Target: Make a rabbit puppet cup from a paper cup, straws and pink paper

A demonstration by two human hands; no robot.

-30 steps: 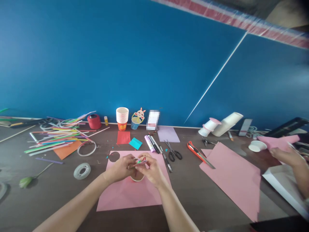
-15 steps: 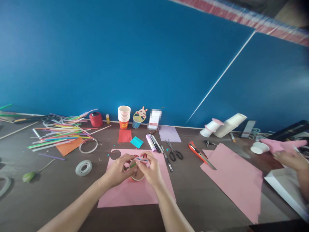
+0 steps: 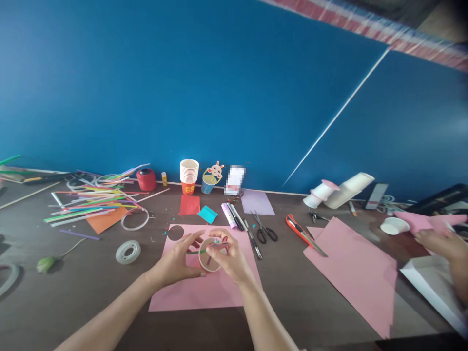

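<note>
Paper cup over pink sheet, nearer its far edge. Left hand curves round cup; right hand pinches small cutout. Likely fitting stage; next move needs cup steadied.

The bare left forearm slants in from the near left, the right forearm more steeply from the near edge. The left hand curves like a C, thumb nearest (well apart from its fingers); the right hand bends into a pinch.
</note>
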